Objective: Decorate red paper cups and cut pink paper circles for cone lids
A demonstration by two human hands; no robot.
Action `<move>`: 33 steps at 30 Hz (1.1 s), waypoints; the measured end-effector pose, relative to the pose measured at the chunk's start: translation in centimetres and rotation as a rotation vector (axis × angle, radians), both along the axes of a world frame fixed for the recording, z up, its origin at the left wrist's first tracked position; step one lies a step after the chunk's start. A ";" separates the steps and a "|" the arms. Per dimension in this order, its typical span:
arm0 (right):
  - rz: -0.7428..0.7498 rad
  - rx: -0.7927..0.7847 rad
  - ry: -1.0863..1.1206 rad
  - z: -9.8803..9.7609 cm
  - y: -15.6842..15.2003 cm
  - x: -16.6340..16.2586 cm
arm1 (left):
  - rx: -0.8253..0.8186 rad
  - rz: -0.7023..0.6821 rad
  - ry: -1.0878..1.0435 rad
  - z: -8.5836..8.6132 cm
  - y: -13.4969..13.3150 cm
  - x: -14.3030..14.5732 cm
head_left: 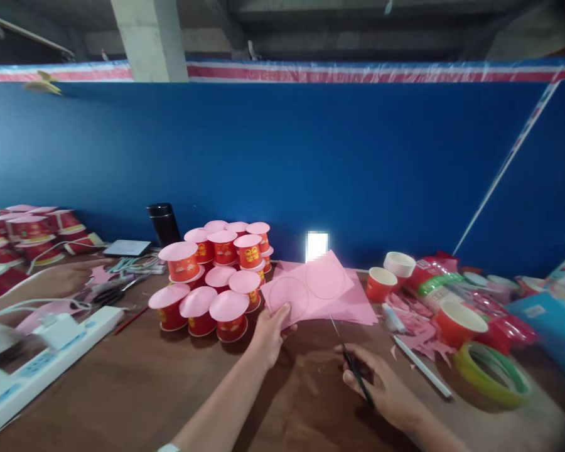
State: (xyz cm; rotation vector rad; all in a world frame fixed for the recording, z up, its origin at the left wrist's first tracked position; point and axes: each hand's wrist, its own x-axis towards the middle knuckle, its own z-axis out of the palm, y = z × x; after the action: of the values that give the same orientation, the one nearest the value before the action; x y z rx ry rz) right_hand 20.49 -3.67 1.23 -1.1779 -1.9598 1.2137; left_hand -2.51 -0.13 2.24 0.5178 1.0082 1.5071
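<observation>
My left hand (270,336) pinches the lower edge of a sheet of pink paper (327,290), thumb on top. Two circles are drawn on this sheet in thin outline. More pink paper (360,307) lies on the table behind and under it. In my right hand (374,380) is a pair of scissors (353,370) with dark handles, its thin metal blade pointing up toward the paper's lower edge. The blade tip appears just short of the paper or at its edge; I cannot tell if they touch. Left of my left hand stand stacked red paper cups (230,329) topped with pink paper discs (228,304).
On the right are red cups (381,285), pink paper scraps (419,326), a white pen (424,367) and a roll of tape (492,376). At left lie a power strip (51,351) and another person's arm (42,285). A black bottle (164,225) stands by the blue wall (311,157).
</observation>
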 end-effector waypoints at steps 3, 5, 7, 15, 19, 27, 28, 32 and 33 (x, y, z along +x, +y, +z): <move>-0.023 0.001 0.002 -0.3 0.2 -0.1 | -0.010 -0.012 -0.015 0.3 -0.2 0.1; -0.022 -0.010 0.016 -0.5 0.4 -0.2 | -0.015 -0.026 -0.007 0.3 -0.3 0.2; -0.021 -0.028 0.041 -0.7 0.6 -0.3 | -0.020 -0.054 0.010 0.1 -0.3 0.3; -0.018 -0.050 0.072 -0.8 0.5 -0.3 | 0.000 -0.156 0.102 -1.0 -0.7 1.0; -0.015 -0.046 0.079 -0.7 0.4 -0.3 | -0.001 -0.175 0.146 -1.1 -0.8 1.2; -0.030 -0.033 0.054 -0.5 0.5 -0.3 | -0.010 -0.202 0.156 -0.5 -1.1 1.5; -0.032 -0.035 0.052 -0.4 0.5 -0.3 | -0.007 -0.209 0.160 -0.6 -1.1 1.5; -0.039 -0.049 0.058 -0.4 0.5 -0.4 | -0.009 -0.221 0.176 -0.8 -1.0 1.5; -0.041 -0.050 0.061 -0.5 0.5 -0.4 | -0.015 -0.217 0.178 -0.8 -1.0 1.5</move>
State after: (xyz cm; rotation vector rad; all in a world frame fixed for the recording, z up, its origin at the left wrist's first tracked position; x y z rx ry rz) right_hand 20.14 -3.15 0.76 -1.1862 -1.8613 1.2696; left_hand -0.97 -1.10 1.40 0.7369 1.0634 1.2760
